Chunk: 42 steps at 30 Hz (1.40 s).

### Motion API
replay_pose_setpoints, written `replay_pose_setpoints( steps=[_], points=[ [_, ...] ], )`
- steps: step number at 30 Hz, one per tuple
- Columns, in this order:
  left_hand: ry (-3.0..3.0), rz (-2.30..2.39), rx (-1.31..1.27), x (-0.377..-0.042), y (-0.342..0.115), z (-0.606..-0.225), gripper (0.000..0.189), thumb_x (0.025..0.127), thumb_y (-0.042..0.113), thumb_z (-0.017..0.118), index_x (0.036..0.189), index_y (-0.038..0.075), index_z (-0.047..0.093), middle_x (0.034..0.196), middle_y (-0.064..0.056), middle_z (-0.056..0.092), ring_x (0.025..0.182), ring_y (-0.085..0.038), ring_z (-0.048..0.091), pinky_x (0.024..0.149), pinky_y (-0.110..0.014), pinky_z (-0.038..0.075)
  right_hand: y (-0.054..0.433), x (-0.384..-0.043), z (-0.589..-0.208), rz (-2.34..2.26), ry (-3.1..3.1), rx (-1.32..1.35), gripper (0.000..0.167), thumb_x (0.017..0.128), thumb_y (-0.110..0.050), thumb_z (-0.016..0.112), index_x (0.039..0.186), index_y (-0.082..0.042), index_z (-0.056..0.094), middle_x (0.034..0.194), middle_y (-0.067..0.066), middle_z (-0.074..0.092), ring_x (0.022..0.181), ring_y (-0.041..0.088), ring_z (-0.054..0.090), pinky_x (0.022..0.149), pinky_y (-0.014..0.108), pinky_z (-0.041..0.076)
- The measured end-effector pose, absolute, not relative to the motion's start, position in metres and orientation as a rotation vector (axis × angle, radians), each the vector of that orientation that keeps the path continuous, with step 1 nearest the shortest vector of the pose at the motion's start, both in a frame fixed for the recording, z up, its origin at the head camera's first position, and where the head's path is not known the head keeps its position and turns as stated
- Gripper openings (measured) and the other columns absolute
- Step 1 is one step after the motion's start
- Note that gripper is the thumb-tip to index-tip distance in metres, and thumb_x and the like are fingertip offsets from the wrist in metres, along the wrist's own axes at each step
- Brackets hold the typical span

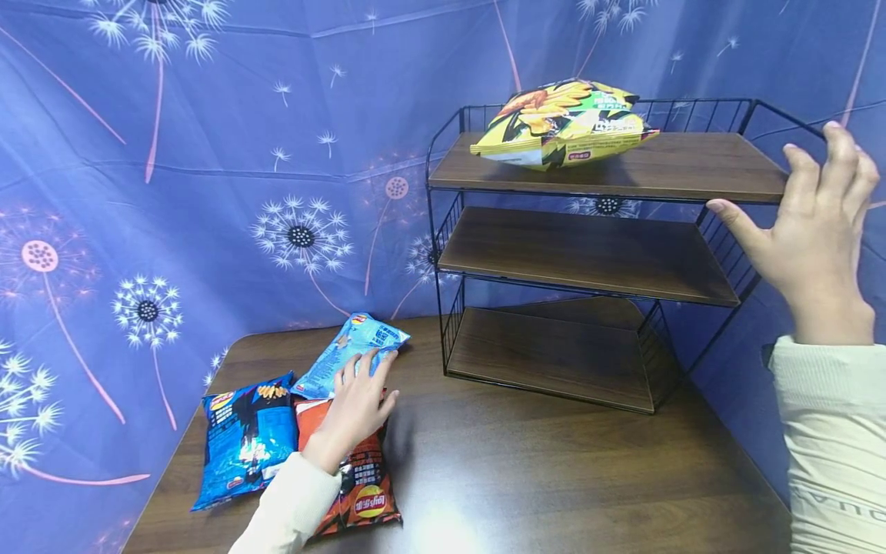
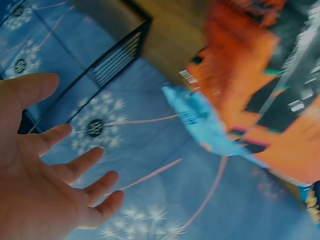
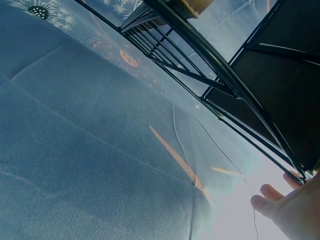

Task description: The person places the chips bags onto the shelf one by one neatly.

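My left hand (image 1: 351,412) is held over the orange chip bag (image 1: 356,485), fingers spread and pointing toward the light blue chip bag (image 1: 339,358) behind it. In the left wrist view its palm and fingers show with nothing in them. A darker blue chip bag (image 1: 249,438) lies just left of the orange one. At the right end of a three-tier rack (image 1: 706,165), my right hand (image 1: 817,231) is raised with fingers spread, the thumb close to the top shelf's front corner. The right wrist view has its fingertips right at the black wire frame (image 3: 240,95).
A yellow chip bag (image 1: 567,127) lies on the left part of the top shelf. The rack's middle shelf (image 1: 588,250) and bottom shelf (image 1: 547,354) are bare brown boards. The rack stands on a brown wooden table (image 1: 526,462), with a blue dandelion-print cloth (image 1: 208,154) behind.
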<state>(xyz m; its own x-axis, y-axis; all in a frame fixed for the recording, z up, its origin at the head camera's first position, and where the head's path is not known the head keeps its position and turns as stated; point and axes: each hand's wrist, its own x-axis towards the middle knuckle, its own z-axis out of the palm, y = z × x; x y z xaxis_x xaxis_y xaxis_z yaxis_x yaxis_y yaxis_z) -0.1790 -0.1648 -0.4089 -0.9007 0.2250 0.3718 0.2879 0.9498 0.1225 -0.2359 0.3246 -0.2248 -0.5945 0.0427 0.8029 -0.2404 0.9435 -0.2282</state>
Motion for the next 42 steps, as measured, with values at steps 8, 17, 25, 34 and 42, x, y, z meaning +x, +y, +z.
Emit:
replay_pose_setpoints(
  steps=[8, 17, 25, 34, 42],
  points=[
    [-2.838, -0.205, -0.250, -0.163, -0.176, -0.446, 0.058, 0.076, 0.028, 0.070, 0.128, 0.013, 0.049, 0.124, -0.022, 0.048, 0.112, -0.047, 0.043, 0.085, -0.059, 0.035, 0.325, -0.236, -0.224, 0.398, -2.165, 0.137, 0.107, 0.070, -0.082, 0.039, 0.134, 0.003, 0.032, 0.152, 0.012, 0.010, 0.136, 0.035, 0.005, 0.111, 0.051, 0.005],
    [-3.087, -0.214, -0.020, -0.146, -0.181, -0.467, 0.062, 0.078, 0.030, 0.069, 0.131, 0.010, 0.045, 0.135, -0.026, 0.037, 0.123, -0.051, 0.030, 0.089, -0.069, 0.029, 0.325, -0.236, -0.224, 0.388, -2.189, 0.119, 0.106, 0.071, -0.081, 0.039, 0.136, 0.002, 0.030, 0.152, 0.011, 0.008, 0.136, 0.034, 0.004, 0.111, 0.051, 0.005],
    [-3.083, -0.178, 0.106, -0.141, -0.179, -0.478, 0.065, 0.078, 0.035, 0.069, 0.134, 0.012, 0.044, 0.141, -0.024, 0.029, 0.125, -0.052, 0.026, 0.093, -0.069, 0.025, 0.325, -0.235, -0.224, 0.386, -2.212, 0.102, 0.106, 0.072, -0.081, 0.036, 0.137, 0.002, 0.029, 0.152, 0.010, 0.005, 0.137, 0.033, 0.002, 0.111, 0.051, 0.004],
    [-3.019, -0.107, 0.261, -0.139, -0.175, -0.485, 0.072, 0.077, 0.041, 0.068, 0.134, 0.003, 0.042, 0.142, -0.029, 0.025, 0.121, -0.054, 0.030, 0.090, -0.068, 0.030, 0.325, -0.236, -0.224, 0.392, -2.199, 0.114, 0.105, 0.072, -0.081, 0.038, 0.136, 0.002, 0.029, 0.152, 0.009, 0.006, 0.137, 0.033, 0.003, 0.111, 0.051, 0.004],
    [-2.992, -0.092, 0.355, -0.138, -0.170, -0.491, 0.075, 0.077, 0.047, 0.066, 0.134, 0.003, 0.042, 0.142, -0.033, 0.022, 0.123, -0.056, 0.027, 0.089, -0.072, 0.028, 0.325, -0.236, -0.224, 0.403, -2.202, 0.114, 0.104, 0.072, -0.080, 0.039, 0.136, 0.002, 0.029, 0.152, 0.010, 0.007, 0.137, 0.033, 0.003, 0.111, 0.051, 0.004]
  ],
)
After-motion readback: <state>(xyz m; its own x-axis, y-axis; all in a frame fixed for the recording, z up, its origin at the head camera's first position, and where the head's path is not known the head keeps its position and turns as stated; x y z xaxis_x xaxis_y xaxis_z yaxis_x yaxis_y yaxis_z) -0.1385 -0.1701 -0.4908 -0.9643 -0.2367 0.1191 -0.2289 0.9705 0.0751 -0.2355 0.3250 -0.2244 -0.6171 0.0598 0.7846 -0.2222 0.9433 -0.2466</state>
